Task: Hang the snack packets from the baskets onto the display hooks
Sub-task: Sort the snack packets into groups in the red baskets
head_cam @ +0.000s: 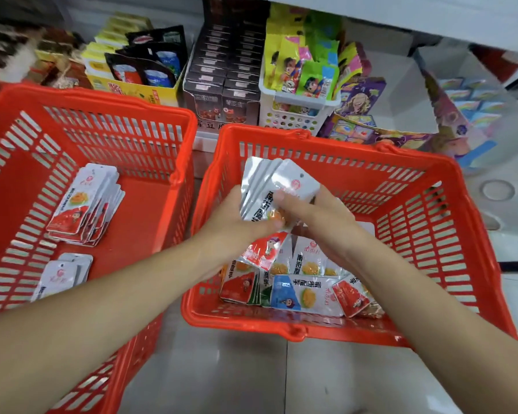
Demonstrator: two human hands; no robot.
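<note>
Two red plastic baskets stand on the floor. Over the right basket (356, 150) my left hand (234, 222) and my right hand (320, 216) together hold a fanned bundle of white snack packets (269, 186), their hang holes pointing away from me. Beneath my hands lie several loose packets (299, 291) in red, blue and green print. The left basket (102, 100) holds a stack of red-and-white packets (84, 204) and a smaller stack (63, 274) partly hidden by my left forearm. No display hooks are in view.
Behind the baskets, low shelving carries a yellow box of dark pouches (138, 70), dark brown cartons (225, 73), a white perforated bin of colourful sachets (299, 103) and purple card packs (371, 127). Grey tiled floor (222, 369) shows between and before the baskets.
</note>
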